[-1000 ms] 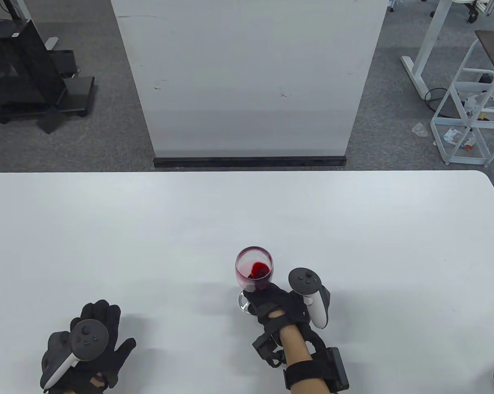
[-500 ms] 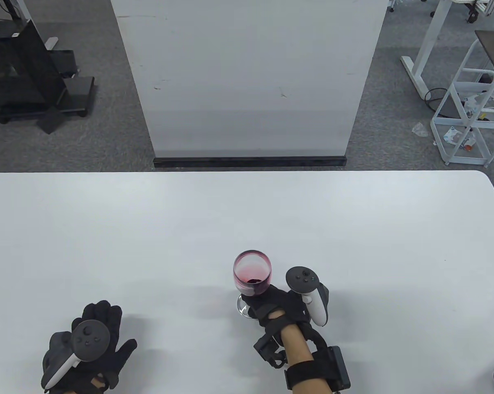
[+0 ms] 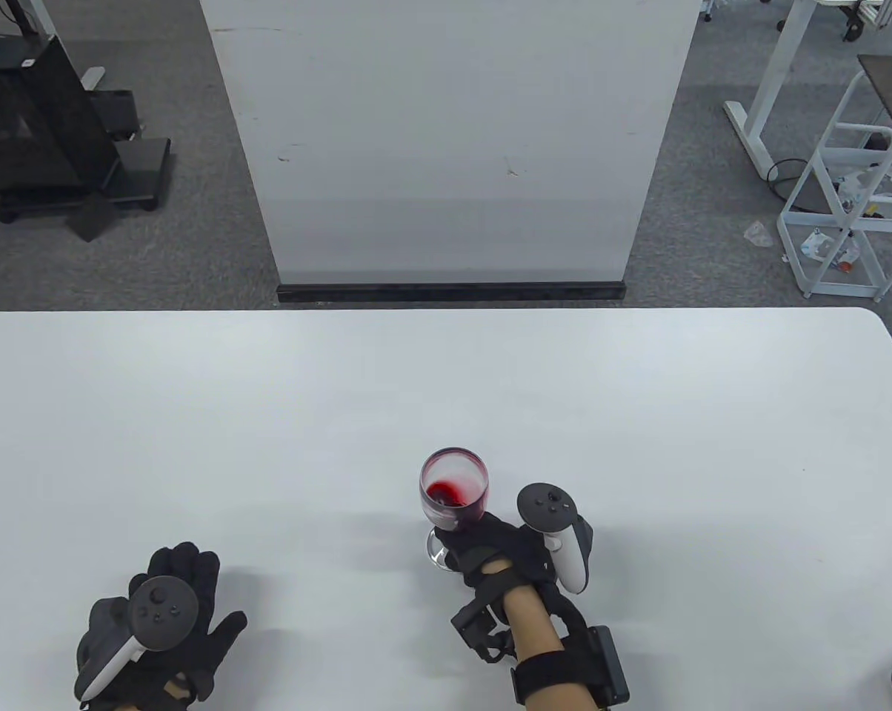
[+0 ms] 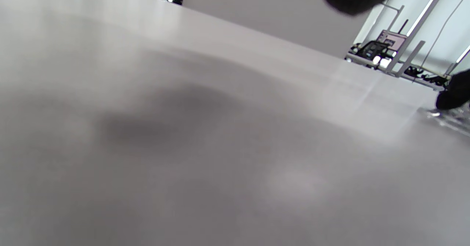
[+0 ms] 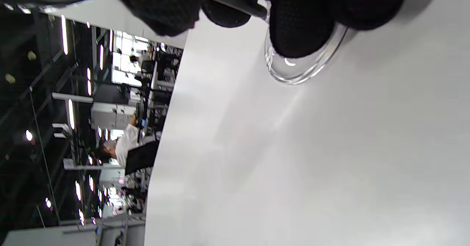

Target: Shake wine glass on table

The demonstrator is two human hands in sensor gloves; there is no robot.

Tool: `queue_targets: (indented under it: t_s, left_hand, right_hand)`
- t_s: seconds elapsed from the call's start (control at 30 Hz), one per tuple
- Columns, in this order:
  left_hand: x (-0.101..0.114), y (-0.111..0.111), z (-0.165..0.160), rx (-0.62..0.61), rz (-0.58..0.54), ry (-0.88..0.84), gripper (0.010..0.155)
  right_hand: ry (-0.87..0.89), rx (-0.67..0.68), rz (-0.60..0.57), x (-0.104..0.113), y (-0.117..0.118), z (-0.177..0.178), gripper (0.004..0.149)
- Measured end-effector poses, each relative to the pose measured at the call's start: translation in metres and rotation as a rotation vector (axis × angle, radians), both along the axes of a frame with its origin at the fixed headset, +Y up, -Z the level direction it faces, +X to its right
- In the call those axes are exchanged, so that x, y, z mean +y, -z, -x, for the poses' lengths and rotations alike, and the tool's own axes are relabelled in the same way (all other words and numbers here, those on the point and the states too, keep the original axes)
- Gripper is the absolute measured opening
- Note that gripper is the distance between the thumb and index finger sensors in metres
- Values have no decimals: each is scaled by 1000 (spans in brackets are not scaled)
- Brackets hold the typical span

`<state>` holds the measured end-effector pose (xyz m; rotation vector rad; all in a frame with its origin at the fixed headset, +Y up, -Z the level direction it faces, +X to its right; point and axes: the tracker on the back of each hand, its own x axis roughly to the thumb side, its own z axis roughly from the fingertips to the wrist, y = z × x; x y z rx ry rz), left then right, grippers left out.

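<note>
- Table view: wine glass (image 3: 454, 489), clear, rounded bowl on a stem, stands near the near edge of the white table (image 3: 446, 385), a little right of centre. Long axis close to vertical; bowl sits just far and left of the holding hand. A small amount of red liquid lies off-centre in the bowl, with a pink film on the inner wall.
- Table view: right hand (image 3: 501, 552), black knit glove, white-and-grey tracker on its back, is closed around the stem below the bowl; part of the round foot shows at its left. This hand is on the glass; the other is well apart.
- Table view: left hand (image 3: 157, 629), same glove and tracker, lies flat on the table at near left, fingers spread, holding nothing.
- Left wrist view: smooth matte tabletop with a soft shadow; a dark gloved fingertip at the top edge. At the far right edge, a blurred glint of glass, likely the foot, under a dark gloved shape.
- Right wrist view (turned on its side): gloved fingers (image 5: 301, 25) wrapped about the stem, one fingertip over the transparent disc foot (image 5: 304, 68). Foot appears on or just above the table; contact cannot be told.
- Judgement: any shaking motion falls to the right hand, pivoting about the upright stem.
</note>
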<state>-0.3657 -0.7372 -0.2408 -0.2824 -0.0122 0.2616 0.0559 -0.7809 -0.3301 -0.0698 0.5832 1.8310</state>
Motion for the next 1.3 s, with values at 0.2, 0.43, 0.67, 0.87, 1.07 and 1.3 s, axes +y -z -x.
queue_targets:
  t_s: [0.2,0.43,0.67,0.87,1.07,1.3]
  left_hand:
    - [-1,1,0,-3,11,2,80]
    - [-1,1,1,1,6,-6,80]
    - [-1,1,1,2,3,-10,80]
    - [-1,1,1,2,5,-11,80]
    - [-2,1,1,-1,13,-9,80]
    - [-3,2,1,-3,11,-7,80]
  right_hand:
    - [60,-76,-15,-3,-3,6,58]
    - [59,-115,-22,-6,-4,4,57]
    - [28,-95,-39,-4,-4,-1,57]
    - [-47,-33,-48,2,-1,-4,54]
    - [22,-71,-35,-1,-2,-1,56]
    - [41,-76,-28,-3,-3,-1,57]
